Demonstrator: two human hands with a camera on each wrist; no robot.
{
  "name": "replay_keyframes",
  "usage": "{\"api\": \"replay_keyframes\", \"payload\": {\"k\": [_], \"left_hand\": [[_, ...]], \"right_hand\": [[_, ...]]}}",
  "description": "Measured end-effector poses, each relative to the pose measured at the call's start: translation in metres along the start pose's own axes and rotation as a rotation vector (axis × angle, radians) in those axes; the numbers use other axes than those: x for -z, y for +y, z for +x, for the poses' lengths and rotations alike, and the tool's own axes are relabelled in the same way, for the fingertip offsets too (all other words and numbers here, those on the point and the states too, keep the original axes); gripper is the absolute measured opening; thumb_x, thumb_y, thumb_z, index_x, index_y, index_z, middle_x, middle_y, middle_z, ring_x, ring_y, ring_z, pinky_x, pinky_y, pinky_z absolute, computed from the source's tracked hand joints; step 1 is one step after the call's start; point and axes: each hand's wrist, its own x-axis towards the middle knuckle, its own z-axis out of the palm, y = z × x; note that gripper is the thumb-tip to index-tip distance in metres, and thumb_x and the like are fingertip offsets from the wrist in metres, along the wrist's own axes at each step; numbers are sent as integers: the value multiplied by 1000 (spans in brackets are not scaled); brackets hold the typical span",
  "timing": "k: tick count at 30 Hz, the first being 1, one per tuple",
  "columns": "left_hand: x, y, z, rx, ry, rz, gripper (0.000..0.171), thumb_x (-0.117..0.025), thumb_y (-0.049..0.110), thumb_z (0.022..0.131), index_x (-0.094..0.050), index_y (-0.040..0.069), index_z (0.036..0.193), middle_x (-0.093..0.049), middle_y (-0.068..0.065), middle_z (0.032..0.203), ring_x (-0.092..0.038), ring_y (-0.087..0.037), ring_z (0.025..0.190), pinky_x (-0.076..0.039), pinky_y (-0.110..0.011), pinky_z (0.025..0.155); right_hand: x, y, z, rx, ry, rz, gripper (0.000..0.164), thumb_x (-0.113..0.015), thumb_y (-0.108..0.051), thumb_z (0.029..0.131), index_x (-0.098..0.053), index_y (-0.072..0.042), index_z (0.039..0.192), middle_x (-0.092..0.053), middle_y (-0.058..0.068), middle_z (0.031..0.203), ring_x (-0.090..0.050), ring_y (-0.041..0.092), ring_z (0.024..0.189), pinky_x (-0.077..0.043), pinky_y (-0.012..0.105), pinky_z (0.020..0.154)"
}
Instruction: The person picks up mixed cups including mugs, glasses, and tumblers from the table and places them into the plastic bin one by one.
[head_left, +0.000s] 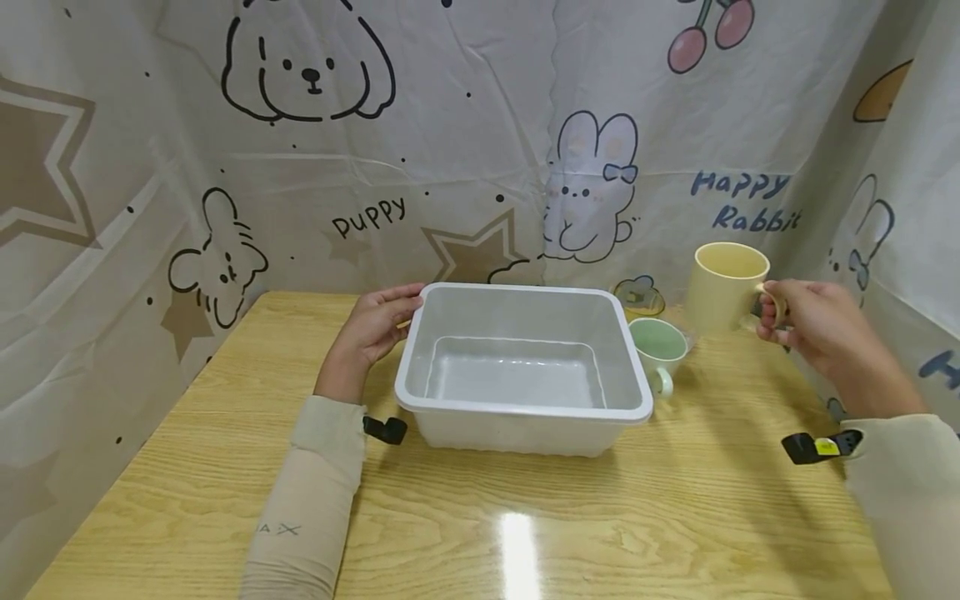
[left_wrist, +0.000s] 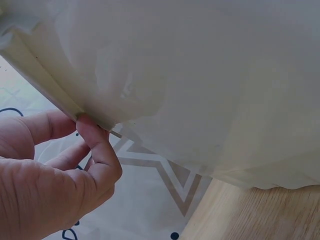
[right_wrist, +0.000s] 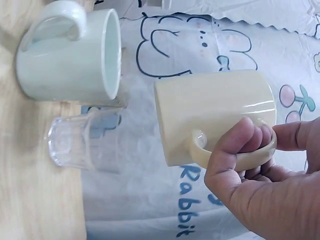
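Observation:
My right hand grips a pale yellow mug by its handle. In the right wrist view the mug hangs apart from the wooden table, with my fingers curled through the handle. My left hand pinches the left rim of a white plastic tub. Seen from the left wrist, thumb and fingers meet at the tub's edge. Inside, the tub shows a bare bottom. Close to its right side a light green mug stands upright, handle toward me.
A clear glass stands beside the green mug, mostly hidden behind it in the head view. The wooden table ends at a hanging cloth printed with cartoon animals, which wraps the back and both sides.

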Motion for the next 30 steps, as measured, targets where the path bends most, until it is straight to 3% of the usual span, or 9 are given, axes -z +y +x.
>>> {"api": "replay_keyframes", "payload": {"k": [6,22,30], "left_hand": [[1,-1,0,2,9,5,41,-63,5,101,-57,-2,141,-65,-6,120,-65,-16,99,-59,-25,79],[1,-1,0,4,8,-3,42,-63,4,101,-56,-4,142,-66,-4,116,-65,-16,96,-58,-25,77],[2,-2,1,-1,7,-24,42,-62,2,101,-55,-5,142,-66,-4,113,-65,-15,92,-58,-26,76]], "right_hand": [[-13,-28,9,49,-1,-81,36,-42,-38,109,-66,-19,90,-55,-4,83,-58,14,73,-55,27,65],[-59,-66,16,139,-124,4,32,-42,-29,110,-60,-13,89,-51,-2,81,-51,14,75,-49,25,61],[-90,-83,21,137,-190,39,35,-44,-25,109,-61,-11,82,-52,0,79,-51,13,72,-47,25,59]]}}
